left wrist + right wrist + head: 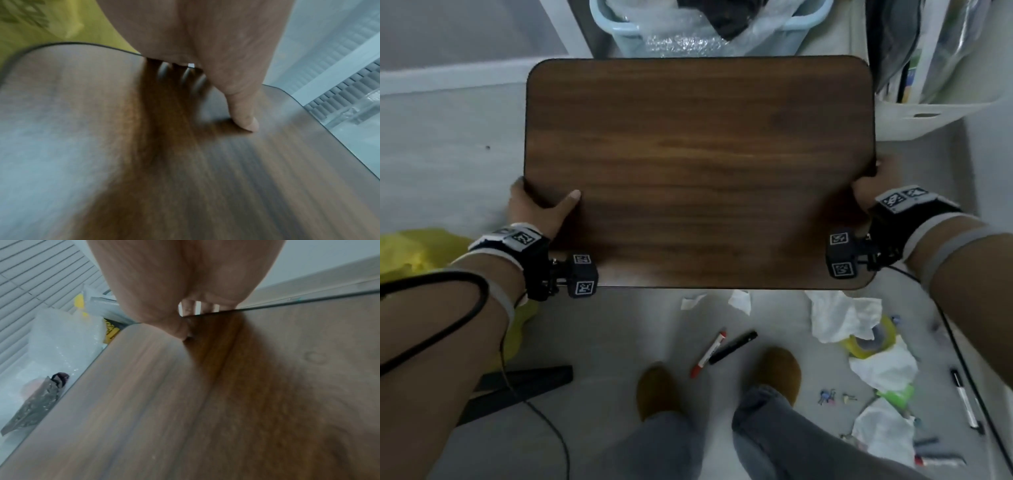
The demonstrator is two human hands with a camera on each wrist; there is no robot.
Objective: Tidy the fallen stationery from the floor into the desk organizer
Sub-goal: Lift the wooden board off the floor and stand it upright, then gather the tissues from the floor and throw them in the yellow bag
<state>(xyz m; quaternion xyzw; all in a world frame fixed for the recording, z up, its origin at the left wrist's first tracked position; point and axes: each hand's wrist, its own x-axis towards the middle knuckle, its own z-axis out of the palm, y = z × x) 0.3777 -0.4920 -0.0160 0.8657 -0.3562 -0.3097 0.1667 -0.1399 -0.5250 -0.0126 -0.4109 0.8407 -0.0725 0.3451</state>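
Wooden board (pixel 698 164), perhaps crumpled tissues (pixel 842 318)

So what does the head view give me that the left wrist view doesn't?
Only the head view shows the stationery on the floor: a red marker beside a black marker, a yellow tape roll among crumpled tissues, and the right hand gripping the far edge. Only the left wrist view shows the left thumb pressed flat on the wood up close, fingers curled under the edge. Both show the left hand holding the brown tabletop. No desk organizer appears in either.
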